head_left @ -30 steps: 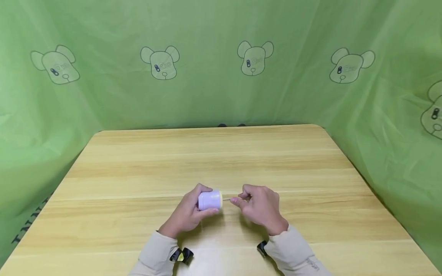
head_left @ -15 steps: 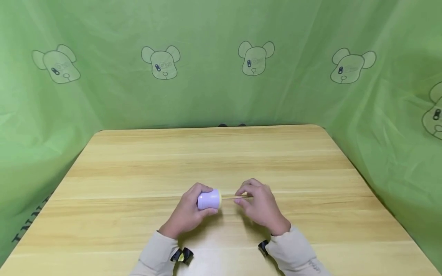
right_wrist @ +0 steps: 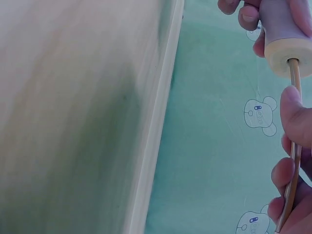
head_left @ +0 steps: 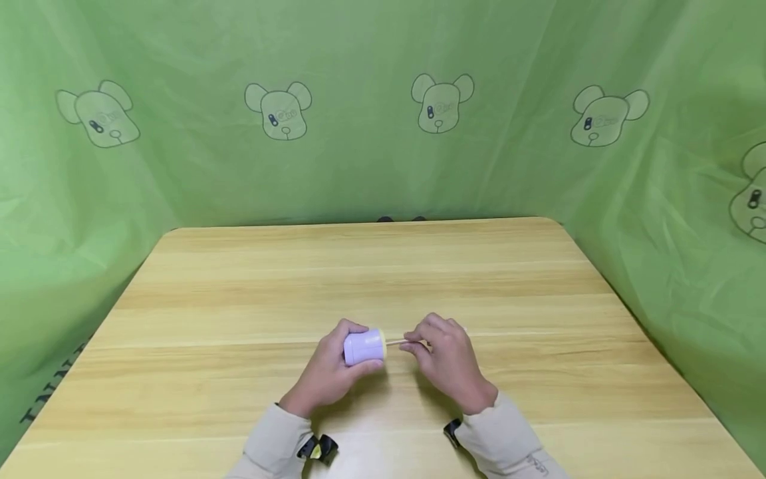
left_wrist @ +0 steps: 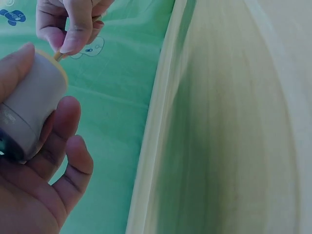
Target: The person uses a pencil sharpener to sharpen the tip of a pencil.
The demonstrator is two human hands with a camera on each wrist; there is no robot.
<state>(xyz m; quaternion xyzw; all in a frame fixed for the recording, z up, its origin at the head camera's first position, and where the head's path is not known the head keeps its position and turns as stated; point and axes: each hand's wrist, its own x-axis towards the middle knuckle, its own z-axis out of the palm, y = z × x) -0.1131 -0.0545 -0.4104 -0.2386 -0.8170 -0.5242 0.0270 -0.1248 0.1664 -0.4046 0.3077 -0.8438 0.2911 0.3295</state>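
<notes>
My left hand (head_left: 323,376) grips a small lilac pencil sharpener (head_left: 364,347), a rounded cylinder with a pale yellow end facing right. In the right wrist view that yellow end (right_wrist: 285,56) has a round hole with a thin wood-coloured pencil (right_wrist: 296,73) in it. My right hand (head_left: 449,362) pinches the pencil between thumb and fingers, a short way out from the hole. The pencil's rear part runs back under the right fingers. In the left wrist view, thumb and fingers wrap the sharpener's body (left_wrist: 39,95), and its darker base is near the palm.
Both hands are over the near middle of a wood-grain table (head_left: 383,273). A green curtain (head_left: 359,166) with printed bear heads surrounds its back and sides. Black wrist straps (head_left: 318,449) show at the light sleeves (head_left: 272,436).
The right hand's fingers first slid back along the pencil, then came closer to the sharpener again, with less pencil showing between. The left hand has stayed nearly still around the sharpener.
</notes>
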